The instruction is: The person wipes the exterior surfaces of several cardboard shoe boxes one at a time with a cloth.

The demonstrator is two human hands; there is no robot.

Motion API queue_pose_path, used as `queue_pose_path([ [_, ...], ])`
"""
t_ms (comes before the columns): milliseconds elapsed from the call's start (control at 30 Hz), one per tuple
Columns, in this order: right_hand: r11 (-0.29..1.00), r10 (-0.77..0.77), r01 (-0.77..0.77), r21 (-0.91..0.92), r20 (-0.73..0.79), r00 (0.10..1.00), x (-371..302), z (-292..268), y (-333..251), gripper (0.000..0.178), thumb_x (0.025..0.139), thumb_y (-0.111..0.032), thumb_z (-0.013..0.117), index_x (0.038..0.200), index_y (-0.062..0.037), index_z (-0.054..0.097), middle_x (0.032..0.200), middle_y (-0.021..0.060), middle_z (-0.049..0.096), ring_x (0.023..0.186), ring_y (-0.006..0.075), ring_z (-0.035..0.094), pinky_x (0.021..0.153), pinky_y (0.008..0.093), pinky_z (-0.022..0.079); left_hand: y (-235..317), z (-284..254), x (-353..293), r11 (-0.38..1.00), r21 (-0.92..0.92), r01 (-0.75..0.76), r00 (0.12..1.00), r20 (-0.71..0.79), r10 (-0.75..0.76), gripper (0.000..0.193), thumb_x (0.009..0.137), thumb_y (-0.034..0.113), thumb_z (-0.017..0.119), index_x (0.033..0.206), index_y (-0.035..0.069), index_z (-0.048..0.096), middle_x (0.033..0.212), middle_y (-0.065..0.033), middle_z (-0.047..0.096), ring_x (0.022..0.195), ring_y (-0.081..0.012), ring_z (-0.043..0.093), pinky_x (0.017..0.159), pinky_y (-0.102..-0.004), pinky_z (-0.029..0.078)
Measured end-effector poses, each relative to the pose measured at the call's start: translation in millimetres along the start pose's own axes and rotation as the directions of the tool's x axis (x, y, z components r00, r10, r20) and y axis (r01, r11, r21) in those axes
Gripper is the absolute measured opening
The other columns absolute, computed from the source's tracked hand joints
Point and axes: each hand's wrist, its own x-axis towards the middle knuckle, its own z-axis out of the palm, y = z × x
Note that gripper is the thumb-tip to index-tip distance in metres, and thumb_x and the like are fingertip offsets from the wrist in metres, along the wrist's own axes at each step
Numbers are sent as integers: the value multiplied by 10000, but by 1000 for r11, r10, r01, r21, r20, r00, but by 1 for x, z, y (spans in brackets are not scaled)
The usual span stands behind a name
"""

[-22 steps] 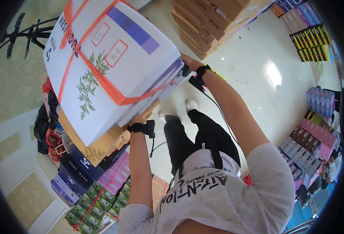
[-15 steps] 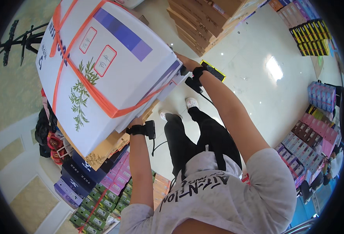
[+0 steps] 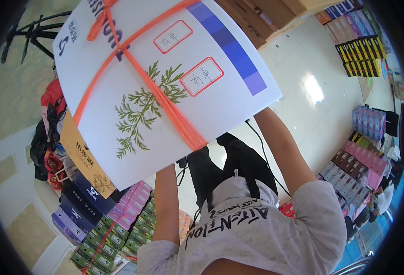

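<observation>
A large white carton (image 3: 133, 91), bound with orange-red plastic twine (image 3: 174, 114), fills the upper middle of the head view. Its face carries a green leafy sprig, a purple-blue band and two red-framed labels. From below, my left forearm (image 3: 165, 206) and my right forearm (image 3: 282, 149) reach under its near edge, one towards the near corner, the other towards the right side. Both hands are hidden beneath the carton, which they hold up and tilted. Partly covered behind its left side is a yellow-brown carton (image 3: 80, 149).
Shoe boxes in green (image 3: 103, 243), pink (image 3: 129, 206) and dark blue (image 3: 80, 206) are stacked at lower left. Brown cartons (image 3: 261, 18) stand at the far side. More boxes (image 3: 357, 160) line the right. A black metal stand (image 3: 39, 34) lies at upper left.
The white carton has come up closer and shifted right and towards me. My hands and wrist straps, visible before at its edges, are now covered by it.
</observation>
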Motion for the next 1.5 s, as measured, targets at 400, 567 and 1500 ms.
queue_pose_path([
  [400,858,-94,32,512,96,991,-80,-50,-38,362,938,-251,409,1195,-2,465,1055,112,603,906,202,610,818,326,494,34,-15,-80,649,-760,-41,994,-99,-53,507,859,295,498,1268,12,403,1271,-134,459,1163,-251,434,992,-395,324],
  [567,617,-340,101,781,149,929,-158,-60,-61,450,929,-300,398,1272,-9,387,1220,144,508,1072,259,530,942,384,409,132,-43,-153,726,32,-687,597,-545,589,466,949,301,346,1275,-32,321,1330,-152,358,1215,-208,356,1012,-330,275],
  [1500,665,-673,745,60,482,562,-204,58,-211,696,924,-425,396,1372,35,128,1418,183,202,1326,260,182,1066,317,159,308,-42,-210,53,676,-735,536,533,655,992,527,445,767,1342,69,342,1425,-161,247,1321,-366,191,1063,-519,119],
])
